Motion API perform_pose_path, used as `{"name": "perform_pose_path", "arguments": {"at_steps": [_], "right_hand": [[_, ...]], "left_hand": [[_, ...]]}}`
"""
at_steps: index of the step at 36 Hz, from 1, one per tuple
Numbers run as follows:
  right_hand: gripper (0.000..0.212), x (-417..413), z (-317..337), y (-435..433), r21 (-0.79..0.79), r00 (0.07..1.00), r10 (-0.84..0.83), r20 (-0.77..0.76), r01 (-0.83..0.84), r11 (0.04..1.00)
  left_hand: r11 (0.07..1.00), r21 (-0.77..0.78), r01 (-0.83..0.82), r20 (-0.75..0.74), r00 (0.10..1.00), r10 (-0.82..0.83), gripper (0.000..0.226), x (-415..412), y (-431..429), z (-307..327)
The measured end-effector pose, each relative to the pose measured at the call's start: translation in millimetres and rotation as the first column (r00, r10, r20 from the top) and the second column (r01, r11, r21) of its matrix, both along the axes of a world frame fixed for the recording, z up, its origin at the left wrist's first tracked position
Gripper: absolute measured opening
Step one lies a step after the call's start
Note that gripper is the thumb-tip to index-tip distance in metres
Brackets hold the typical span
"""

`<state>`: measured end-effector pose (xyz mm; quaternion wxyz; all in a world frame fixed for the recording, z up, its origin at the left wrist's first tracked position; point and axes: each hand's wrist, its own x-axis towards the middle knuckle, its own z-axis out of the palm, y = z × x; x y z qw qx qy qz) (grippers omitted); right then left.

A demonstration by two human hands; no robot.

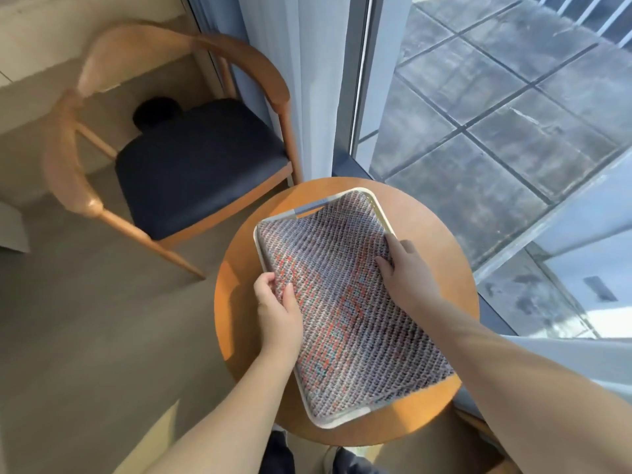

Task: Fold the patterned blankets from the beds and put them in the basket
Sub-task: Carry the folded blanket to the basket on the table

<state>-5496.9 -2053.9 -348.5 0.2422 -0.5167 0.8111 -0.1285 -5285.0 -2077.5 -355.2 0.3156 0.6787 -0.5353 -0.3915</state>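
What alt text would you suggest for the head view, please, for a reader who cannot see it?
A person's left hand and right hand grip opposite edges of a folded patterned blanket lying in a white basket on a round wooden table. A wooden chair with a dark seat stands beyond, beside a glass door.

Blanket [345,302] coarse knit cloth; basket [383,213] smooth plastic; table [427,213] glossy wood.
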Motion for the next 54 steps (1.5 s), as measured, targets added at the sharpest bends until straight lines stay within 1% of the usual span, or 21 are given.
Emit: {"name": "perform_pose_path", "arguments": {"at_steps": [3,5,6,9,11,13,15,19,21,23,27,29,31,35,38,43,46,48,50,52,54], "right_hand": [[0.052,3.8,-8.6,3.3,-0.015,0.990,0.044,-0.134,-0.046,0.999],[0.055,7.1,-15.6,13.1,0.044,0.950,0.149,-0.276,-0.142,0.989],[0.056,8.2,-19.0,20.1,0.088,0.927,0.209,-0.311,-0.190,0.978],[0.057,8.9,-20.4,42.4,0.112,0.911,0.275,-0.307,-0.253,0.961],[0.067,9.0,-18.6,59.5,0.138,0.903,0.320,-0.288,-0.291,0.947],[0.069,8.7,-17.6,80.0,0.150,0.898,0.343,-0.277,-0.312,0.938],[0.070,9.9,-16.0,100.2,0.184,0.892,0.355,-0.279,-0.313,0.932],[0.069,9.4,-16.7,122.7,0.233,0.887,0.370,-0.276,-0.311,0.921],[0.070,8.6,-19.2,122.3,0.250,0.886,0.372,-0.277,-0.307,0.918],[0.072,8.4,-22.0,115.6,0.270,0.876,0.393,-0.281,-0.321,0.908],[0.076,6.8,-30.3,101.1,0.298,0.837,0.437,-0.329,-0.346,0.889],[0.077,7.3,-31.4,97.4,0.306,0.826,0.447,-0.343,-0.351,0.885],[0.078,8.2,-32.3,99.3,0.301,0.823,0.448,-0.349,-0.354,0.886],[0.078,7.4,-28.6,112.0,0.291,0.845,0.426,-0.322,-0.340,0.894],[0.079,6.1,-22.9,127.0,0.366,0.859,0.441,-0.260,-0.335,0.868],[0.092,9.1,-4.7,157.9,0.444,0.869,0.455,-0.197,-0.334,0.831],[0.104,16.1,7.7,171.6,0.458,0.905,0.393,-0.162,-0.284,0.843],[0.106,22.3,19.8,170.8,0.462,0.938,0.318,-0.139,-0.222,0.858],[0.102,31.2,35.8,165.4,0.481,0.961,0.254,-0.110,-0.172,0.860],[0.090,41.5,58.1,155.3,0.466,0.975,0.191,-0.114,-0.117,0.877],[0.079,55.2,79.2,144.0,0.413,0.970,0.176,-0.168,-0.093,0.906]], "left_hand": [[0.995,-0.078,0.058,0.079,0.996,-0.052,0.028,0.0,2.9,-8.8],[0.983,-0.129,0.131,0.235,0.967,-0.098,0.033,5.3,7.0,-24.8],[0.981,-0.117,0.154,0.310,0.944,-0.112,0.037,8.9,8.6,-31.5],[0.978,0.032,0.205,0.351,0.914,-0.203,0.047,16.1,16.6,-31.9],[0.939,0.019,0.344,0.371,0.870,-0.327,0.055,18.6,27.6,-29.2],[0.869,0.067,0.491,0.414,0.778,-0.472,0.064,17.8,41.6,-23.5],[0.800,0.158,0.578,0.515,0.643,-0.567,0.073,17.9,56.7,-23.3],[0.664,0.211,0.717,0.644,0.409,-0.647,0.082,15.0,78.1,-22.3],[0.597,0.220,0.772,0.682,0.316,-0.660,0.085,16.4,82.8,-27.0],[0.559,0.240,0.794,0.708,0.250,-0.660,0.088,19.6,83.1,-34.0],[0.562,0.317,0.764,0.727,0.184,-0.661,0.090,15.3,79.2,-34.9],[0.544,0.364,0.756,0.742,0.118,-0.660,0.089,11.3,79.2,-32.3],[0.551,0.372,0.747,0.741,0.119,-0.661,0.087,11.7,79.8,-28.9],[0.565,0.349,0.748,0.725,0.167,-0.669,0.083,15.9,79.7,-18.9],[0.553,0.380,0.742,0.719,0.138,-0.681,0.080,23.1,77.5,-7.4],[0.576,0.406,0.709,0.698,0.166,-0.696,0.077,36.5,67.5,25.7],[0.578,0.395,0.714,0.703,0.170,-0.690,0.077,48.4,54.3,47.5],[0.574,0.375,0.728,0.708,0.175,-0.684,0.077,54.1,42.5,64.6],[0.558,0.354,0.751,0.722,0.159,-0.673,0.077,57.3,33.2,78.5],[0.551,0.322,0.770,0.730,0.169,-0.662,0.076,60.3,20.3,94.9],[0.513,0.284,0.810,0.752,0.144,-0.643,0.075,62.9,10.2,109.1]]}}
